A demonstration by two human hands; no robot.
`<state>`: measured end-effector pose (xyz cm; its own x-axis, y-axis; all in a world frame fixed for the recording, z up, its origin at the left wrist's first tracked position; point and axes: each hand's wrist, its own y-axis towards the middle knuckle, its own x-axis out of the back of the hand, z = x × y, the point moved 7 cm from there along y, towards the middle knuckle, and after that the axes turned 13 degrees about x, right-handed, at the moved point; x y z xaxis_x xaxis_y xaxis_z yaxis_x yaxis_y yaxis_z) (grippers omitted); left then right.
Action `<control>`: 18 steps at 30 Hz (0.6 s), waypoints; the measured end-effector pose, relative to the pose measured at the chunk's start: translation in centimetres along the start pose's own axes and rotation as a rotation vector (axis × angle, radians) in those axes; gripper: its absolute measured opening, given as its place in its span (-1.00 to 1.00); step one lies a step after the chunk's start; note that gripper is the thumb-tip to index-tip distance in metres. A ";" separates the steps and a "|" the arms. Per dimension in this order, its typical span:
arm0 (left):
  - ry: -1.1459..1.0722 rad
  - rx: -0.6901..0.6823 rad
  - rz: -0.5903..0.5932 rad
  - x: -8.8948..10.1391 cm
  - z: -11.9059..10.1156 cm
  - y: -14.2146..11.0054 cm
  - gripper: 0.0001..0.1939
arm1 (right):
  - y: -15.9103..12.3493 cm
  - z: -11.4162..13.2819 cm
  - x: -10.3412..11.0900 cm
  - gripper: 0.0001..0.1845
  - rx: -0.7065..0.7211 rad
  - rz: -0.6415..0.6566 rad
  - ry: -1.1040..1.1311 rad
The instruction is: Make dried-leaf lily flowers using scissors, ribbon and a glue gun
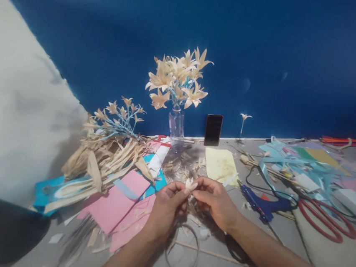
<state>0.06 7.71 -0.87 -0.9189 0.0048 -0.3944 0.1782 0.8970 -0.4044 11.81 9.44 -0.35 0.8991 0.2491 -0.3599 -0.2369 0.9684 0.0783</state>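
A small cream husk flower (191,185) is pinched between the fingertips of both hands at the middle of the view. My left hand (171,200) grips it from the left, fingers curled and closed. From the other side, my right hand (214,200) holds the petals between thumb and forefinger. The flower's lower part is hidden by my fingers. Just below my hands lies a grey wire ring (196,257). Beyond them stands a clear bottle (176,129) filled with finished cream flowers (180,77) on blue stems.
Dried corn husks (112,165) and pink paper (118,199) lie left. A phone (213,129) leans on the blue wall beside yellow paper (221,165). At right are a blue glue gun (262,202), red-handled scissors (323,221) and blue ribbon (288,161).
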 end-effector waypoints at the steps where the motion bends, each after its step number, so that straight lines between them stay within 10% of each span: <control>1: -0.017 0.009 0.007 0.0 0.1 0.1 -0.69 | 0.0 0.0 0.0 -0.76 0.003 -0.002 -0.003; 18: -0.072 0.010 0.034 -0.1 0.1 -0.1 -0.68 | 0.5 4.4 0.2 -0.85 0.259 0.086 -0.509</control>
<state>0.13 7.58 -0.90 -0.8847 0.0032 -0.4662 0.2127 0.8926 -0.3975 13.45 10.07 3.73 0.9595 0.2412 0.1455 -0.2772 0.9002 0.3358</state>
